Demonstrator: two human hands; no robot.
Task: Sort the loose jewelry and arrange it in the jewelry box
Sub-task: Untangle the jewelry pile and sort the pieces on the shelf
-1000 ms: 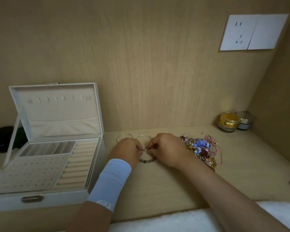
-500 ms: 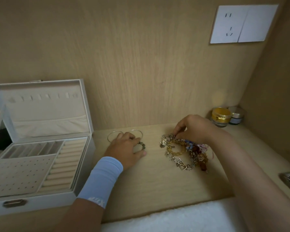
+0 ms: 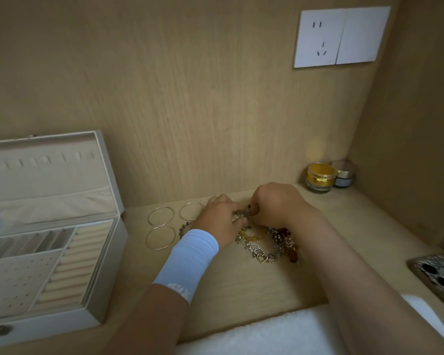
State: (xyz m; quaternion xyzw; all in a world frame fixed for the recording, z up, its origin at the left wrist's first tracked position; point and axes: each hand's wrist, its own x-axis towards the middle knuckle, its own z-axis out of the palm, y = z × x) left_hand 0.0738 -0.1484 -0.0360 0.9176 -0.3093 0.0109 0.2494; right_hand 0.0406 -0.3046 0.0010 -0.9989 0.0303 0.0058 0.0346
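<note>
At centre frame, on the pale wooden bench (image 3: pixel 241 285): left grip (image 3: pixel 221 221) and right grip (image 3: pixel 277 203), fingers curled, both pinching a small silvery piece (image 3: pixel 241 215) at the upper edge of the tangled heap of mixed jewelry (image 3: pixel 267 245); three thin silver bangles (image 3: pixel 161 216) lying flat left of centre, beside a dark beaded bracelet (image 3: pixel 183 228) partly hidden under the light-blue sleeve (image 3: pixel 187 260); open white jewelry box (image 3: pixel 108 278), lid upright, at lower left, well apart from the heap; gold-lidded glass jar (image 3: pixel 320 176) touching a small dark jar (image 3: pixel 345 174), right rear corner.
</note>
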